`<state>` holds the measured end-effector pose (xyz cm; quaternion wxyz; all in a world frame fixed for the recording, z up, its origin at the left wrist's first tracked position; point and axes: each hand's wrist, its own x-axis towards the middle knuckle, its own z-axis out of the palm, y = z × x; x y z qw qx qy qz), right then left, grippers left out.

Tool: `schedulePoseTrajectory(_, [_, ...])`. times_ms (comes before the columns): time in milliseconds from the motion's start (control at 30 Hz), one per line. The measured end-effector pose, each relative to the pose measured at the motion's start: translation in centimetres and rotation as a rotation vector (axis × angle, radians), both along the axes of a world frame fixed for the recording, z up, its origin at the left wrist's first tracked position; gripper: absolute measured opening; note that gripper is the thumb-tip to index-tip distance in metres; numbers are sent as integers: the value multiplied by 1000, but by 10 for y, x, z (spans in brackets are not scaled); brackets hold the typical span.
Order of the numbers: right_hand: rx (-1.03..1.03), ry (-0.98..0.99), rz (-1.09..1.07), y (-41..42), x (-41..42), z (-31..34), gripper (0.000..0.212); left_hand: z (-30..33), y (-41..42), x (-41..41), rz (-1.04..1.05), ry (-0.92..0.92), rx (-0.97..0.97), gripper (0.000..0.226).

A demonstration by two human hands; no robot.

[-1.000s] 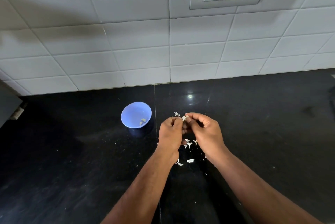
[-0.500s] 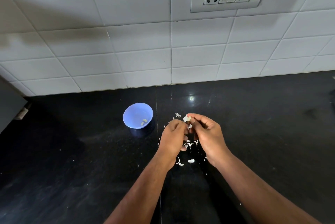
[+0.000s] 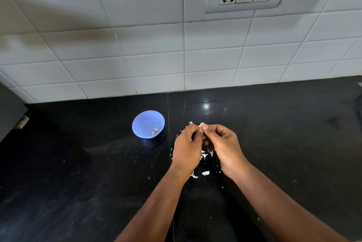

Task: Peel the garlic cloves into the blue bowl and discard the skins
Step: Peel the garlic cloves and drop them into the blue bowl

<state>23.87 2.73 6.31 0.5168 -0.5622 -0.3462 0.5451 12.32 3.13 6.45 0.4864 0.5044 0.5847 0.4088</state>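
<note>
Garlic skins [image 3: 205, 173] litter the black countertop [image 3: 78, 173] below a white-tiled wall [image 3: 137, 45].

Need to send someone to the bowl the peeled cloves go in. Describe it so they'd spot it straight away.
Find the black countertop under the white tiled wall. The blue bowl stands on it just left of the seam, left of and slightly beyond the left hand. It is the only coloured, round thing there, with pale peeled cloves inside; everything else nearby is loose white garlic skins.

blue bowl [image 3: 148, 124] left, open counter [image 3: 284, 134] right
</note>
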Motion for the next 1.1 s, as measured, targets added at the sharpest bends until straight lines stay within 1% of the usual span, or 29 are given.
schedulePoseTrajectory(100, [0, 43, -10, 0, 0, -1, 28, -2, 1, -1, -11, 21, 25, 30])
schedulePoseTrajectory(200, [-11, 93, -23, 1, -1, -4, 25, -5, 1, -1, -17, 30, 13, 30])
schedulePoseTrajectory(333, [-12, 88, -26, 1, -2, -5, 25, -8, -1, -1, -24, -37, -11, 23])
schedulePoseTrajectory(500, [-21, 96, -53, 4, -5, -9, 26, -5, -2, -3, -58, -87, -8, 22])
schedulePoseTrajectory(600, [-13, 35, -65, 4, -2, -15, 26, -3, -3, -1, -81, -140, -22, 25])
schedulePoseTrajectory(633, [-7, 9, -47, 4, -2, -15, 23, -3, -2, 0, -76, -175, -39, 26])
schedulePoseTrajectory(700, [-5, -5, -2, 4, 2, -15, 12, -4, -1, 1, -41, -261, -93, 30])
schedulePoseTrajectory(767, [11, 5, 6, 3, 5, -12, 32, -7, 3, -2, -12, -303, -124, 32])
schedulePoseTrajectory(800, [35, -7, 5, 3, 7, -9, 35, -8, 4, -3, -11, -308, -126, 33])
schedulePoseTrajectory(900, [129, -13, 46, 0, 8, -1, 26, -10, 4, -5, -26, -304, -130, 33])
schedulePoseTrajectory(1000, [183, -95, 49, 2, 7, 0, 20, -9, 3, -4, -48, -293, -128, 31])
schedulePoseTrajectory(1100, [196, -182, 50, 6, 8, 1, 17, -9, 4, -4, -51, -298, -125, 28])
